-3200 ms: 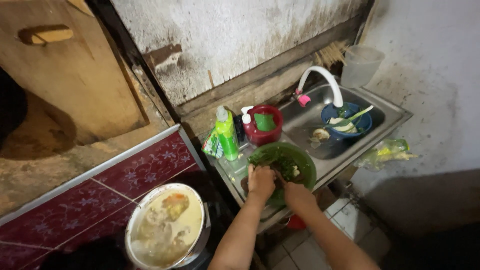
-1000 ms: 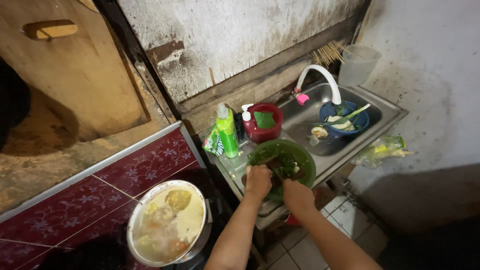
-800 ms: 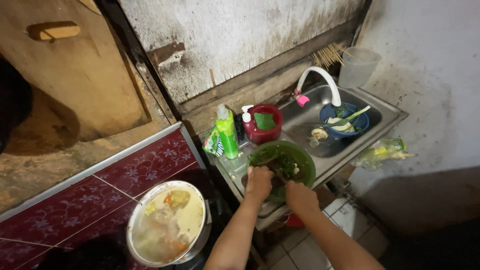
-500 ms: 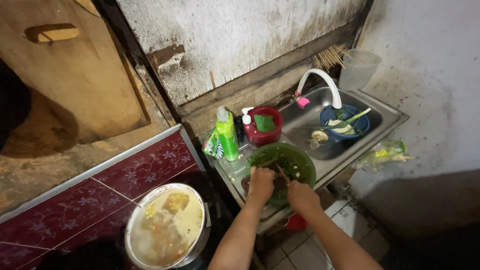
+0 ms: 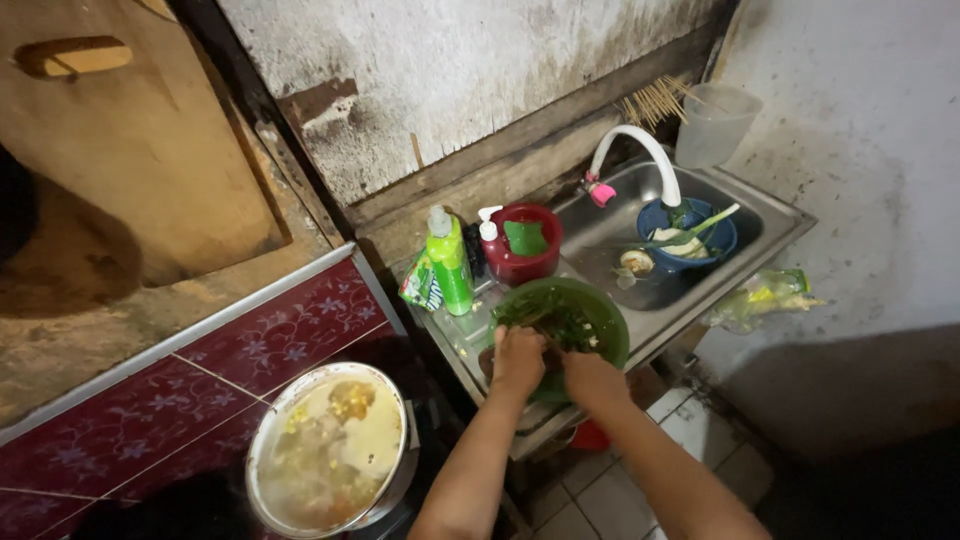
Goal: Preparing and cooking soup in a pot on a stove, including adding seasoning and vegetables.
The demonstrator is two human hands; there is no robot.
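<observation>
Left hand: the left hand (image 5: 519, 357) sits at the near rim of the green bowl (image 5: 608, 318), fingers curled down over leafy greens (image 5: 548, 314); whether they pinch a stem, I cannot tell from up here.
Right hand: the right hand (image 5: 592, 378) is right beside it, just touching the left, knuckles up, fingers bent toward the same greens; its grip is hidden too.
Green bowl: it stands on the steel drainboard (image 5: 462, 336), at the near edge, just left of the sink basin (image 5: 600, 232).
Leafy greens: dark leaves heaped inside the bowl, mostly on its left half, under both sets of fingers.
Behind the bowl: a green squeeze bottle (image 5: 450, 264) stands upright, and a red tub (image 5: 524, 252) with a green sponge in it sits just beside.
In the basin: a blue bowl (image 5: 712, 238) holding scraps, under the white curved tap (image 5: 640, 158).
Far corner: a clear plastic jug (image 5: 714, 122) against the wall.
Near left: a metal pot (image 5: 328, 446) of pale soup with yellow pieces, by the red patterned tiles (image 5: 250, 352).
</observation>
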